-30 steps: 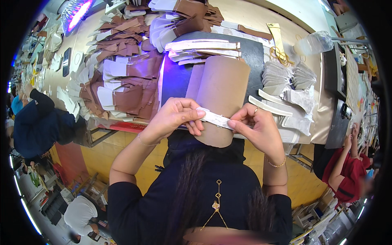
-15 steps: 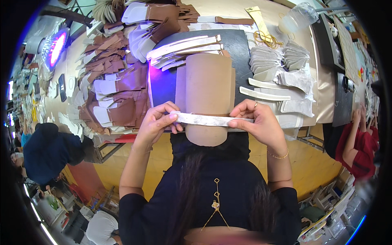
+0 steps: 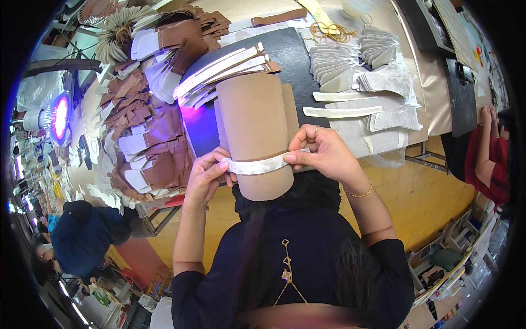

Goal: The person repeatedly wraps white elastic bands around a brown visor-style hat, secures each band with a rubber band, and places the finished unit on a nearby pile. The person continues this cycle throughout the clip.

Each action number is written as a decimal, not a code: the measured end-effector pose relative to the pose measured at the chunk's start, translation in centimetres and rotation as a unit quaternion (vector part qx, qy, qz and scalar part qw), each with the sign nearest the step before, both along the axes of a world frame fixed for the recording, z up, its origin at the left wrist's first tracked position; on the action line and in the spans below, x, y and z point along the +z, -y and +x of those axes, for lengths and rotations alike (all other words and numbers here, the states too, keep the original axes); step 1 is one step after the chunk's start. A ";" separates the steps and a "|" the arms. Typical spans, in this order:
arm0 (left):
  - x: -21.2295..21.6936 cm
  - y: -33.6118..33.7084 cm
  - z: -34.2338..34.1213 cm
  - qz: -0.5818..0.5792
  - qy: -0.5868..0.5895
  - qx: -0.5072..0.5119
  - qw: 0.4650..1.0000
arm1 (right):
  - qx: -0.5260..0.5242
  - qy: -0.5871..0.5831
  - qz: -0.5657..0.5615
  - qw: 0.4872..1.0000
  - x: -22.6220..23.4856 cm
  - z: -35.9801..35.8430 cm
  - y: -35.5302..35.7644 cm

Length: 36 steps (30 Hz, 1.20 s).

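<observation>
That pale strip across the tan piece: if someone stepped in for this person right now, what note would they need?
Left hand: pinches the left end of the pale grey-white strip.
Right hand: presses the strip's right end with the fingertips.
The strip lies stretched across the lower part of the tall tan leather-like panel, which rests on the dark work mat.
More pale strips lie to the right on the mat; cut brown pieces are piled to the left.
Done: strip laid across the panel.
Left: probably smoothing it down; whether it is already stuck cannot be told.
</observation>
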State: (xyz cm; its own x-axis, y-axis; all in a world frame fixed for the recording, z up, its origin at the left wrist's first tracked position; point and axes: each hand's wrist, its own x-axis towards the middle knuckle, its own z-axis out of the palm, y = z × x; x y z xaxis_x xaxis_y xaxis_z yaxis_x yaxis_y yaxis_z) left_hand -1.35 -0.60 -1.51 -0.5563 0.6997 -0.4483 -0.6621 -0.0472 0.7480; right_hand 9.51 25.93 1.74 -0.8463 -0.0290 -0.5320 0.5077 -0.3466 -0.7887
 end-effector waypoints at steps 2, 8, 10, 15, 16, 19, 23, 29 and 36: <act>0.0 -0.1 0.1 -0.007 0.009 0.001 1.000 | -0.007 0.007 -0.021 1.000 -0.9 0.2 0.1; 0.2 -0.3 0.3 -0.009 0.018 0.013 1.000 | -0.069 0.017 -0.114 0.991 -3.6 1.1 0.2; 0.2 -0.3 0.3 -0.011 0.024 0.014 1.000 | -0.077 -0.010 -0.131 0.988 -3.9 1.4 0.2; 0.3 -0.3 0.4 -0.012 0.023 0.016 1.000 | -0.093 -0.024 -0.130 0.987 -4.7 1.9 0.3; 0.4 -0.4 0.4 -0.017 0.022 0.014 1.000 | -0.086 -0.019 -0.123 0.988 -4.8 2.0 0.5; 0.3 -0.5 0.5 -0.019 0.014 0.012 1.000 | -0.089 -0.014 -0.066 0.994 -4.5 2.2 0.5; 0.6 -0.5 0.5 -0.021 0.004 0.007 1.000 | -0.054 -0.018 0.092 0.994 -1.3 1.9 -0.8; 2.5 -0.4 2.3 0.007 -0.024 0.092 0.995 | 0.068 -0.418 0.562 0.711 5.4 0.3 3.4; 1.6 -0.9 2.4 0.010 -0.061 0.081 0.995 | 0.197 -0.493 0.537 0.656 0.7 -0.1 5.9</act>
State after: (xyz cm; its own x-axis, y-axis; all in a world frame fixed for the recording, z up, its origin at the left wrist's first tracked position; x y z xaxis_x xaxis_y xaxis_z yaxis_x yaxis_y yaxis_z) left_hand 1.00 0.29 0.06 -0.7114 0.6048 -0.3579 -0.5490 -0.1604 0.8203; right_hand 9.41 20.00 2.48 -0.8336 -0.4055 0.3752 -0.5492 0.6816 -0.4835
